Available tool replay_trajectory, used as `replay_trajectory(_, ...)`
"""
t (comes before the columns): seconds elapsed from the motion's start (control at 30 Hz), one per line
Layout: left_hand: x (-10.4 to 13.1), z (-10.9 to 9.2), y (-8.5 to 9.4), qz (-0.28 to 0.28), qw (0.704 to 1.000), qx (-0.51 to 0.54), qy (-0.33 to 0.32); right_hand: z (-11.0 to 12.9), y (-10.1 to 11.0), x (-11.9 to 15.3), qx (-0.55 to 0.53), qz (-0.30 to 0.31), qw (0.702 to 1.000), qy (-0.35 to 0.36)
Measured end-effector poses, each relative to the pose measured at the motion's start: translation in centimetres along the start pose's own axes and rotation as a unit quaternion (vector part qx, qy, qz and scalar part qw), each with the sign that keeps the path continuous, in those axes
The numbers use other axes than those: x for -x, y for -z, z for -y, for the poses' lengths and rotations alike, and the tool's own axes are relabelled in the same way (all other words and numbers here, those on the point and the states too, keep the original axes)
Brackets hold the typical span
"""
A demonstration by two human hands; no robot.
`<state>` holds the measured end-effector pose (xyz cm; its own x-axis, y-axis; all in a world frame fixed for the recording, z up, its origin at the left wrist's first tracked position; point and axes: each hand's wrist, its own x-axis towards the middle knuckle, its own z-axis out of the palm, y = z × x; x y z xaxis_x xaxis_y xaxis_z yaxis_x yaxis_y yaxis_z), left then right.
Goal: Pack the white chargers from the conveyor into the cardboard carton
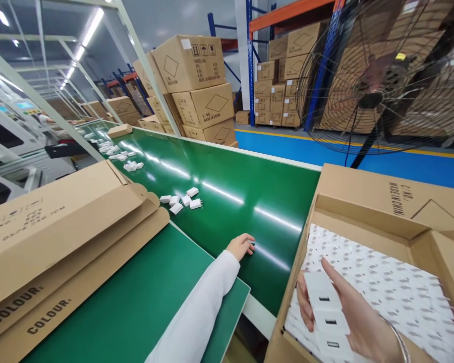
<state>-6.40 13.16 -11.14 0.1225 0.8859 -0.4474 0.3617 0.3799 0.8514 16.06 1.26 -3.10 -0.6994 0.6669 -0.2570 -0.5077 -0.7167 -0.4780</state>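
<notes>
My left hand (241, 246) rests over the green conveyor belt (227, 171), its fingers apart and nothing in them. Several white USB chargers (186, 200) lie in a loose group on the belt, beyond that hand to the left. In my right hand (357, 315) is a row of three white chargers (330, 321), gripped between thumb and fingers with their USB slots showing. That hand is above an open cardboard box (373, 220), which holds rows of white chargers (386, 282) with their metal prongs up.
Flattened cartons (71, 237) lie on a green table (136, 297) at the left. More chargers (109, 150) sit farther up the belt. Stacked cartons (200, 85) stand behind it. A large fan (371, 100) stands beyond the open box.
</notes>
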Motion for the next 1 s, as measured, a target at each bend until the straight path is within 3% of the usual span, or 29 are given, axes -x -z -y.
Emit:
replay_trajectory(0.2, 0.5, -0.3, 0.0, -0.009, 1.000, -0.010, 0.003, -0.1, -0.2, 0.0, -0.022, 0.022, 0.999, -0.006)
replay_trajectory(0.43, 0.1, -0.3, 0.0, -0.011, 1.000, -0.025, -0.009, -0.1, -0.2, 0.1, -0.037, -0.016, 0.999, 0.005)
replay_trajectory(0.53, 0.4, -0.8, 0.1, -0.020, 0.999, -0.035, -0.028, -0.1, 0.1, 0.1, -0.042, -0.016, 0.999, 0.011)
replay_trajectory(0.6, 2.0, -1.8, -0.2, -0.072, 0.992, -0.048, -0.093, -0.1, 0.3, 0.0, -0.048, -0.021, 0.999, 0.015)
replay_trajectory(0.67, 5.1, -3.4, -1.0, -0.163, 0.947, -0.092, -0.262, -0.1, 0.5, -0.2, -0.056, -0.026, 0.998, 0.021)
replay_trajectory(0.7, 7.1, -4.4, -1.6, -0.200, 0.891, -0.131, -0.386, -0.1, 0.6, -0.2, -0.060, -0.028, 0.998, 0.024)
replay_trajectory(0.73, 9.1, -5.3, -2.4, -0.198, 0.834, -0.170, -0.486, -0.1, 0.7, -0.3, -0.069, -0.029, 0.997, 0.027)
replay_trajectory(0.8, 12.7, -6.9, -4.3, -0.178, 0.731, -0.213, -0.624, 0.0, 0.7, -0.3, -0.105, -0.033, 0.994, 0.024)
replay_trajectory(0.87, 15.0, -7.8, -6.1, -0.212, 0.672, -0.233, -0.670, 0.1, 0.6, -0.2, -0.147, -0.039, 0.988, 0.008)
replay_trajectory(0.9, 15.5, -8.0, -6.9, -0.231, 0.658, -0.243, -0.674, 0.2, 0.6, -0.1, -0.164, -0.038, 0.986, -0.001)
replay_trajectory(1.0, 15.5, -7.6, -8.0, -0.234, 0.648, -0.261, -0.677, 0.3, 0.5, 0.0, -0.174, -0.022, 0.985, -0.003)
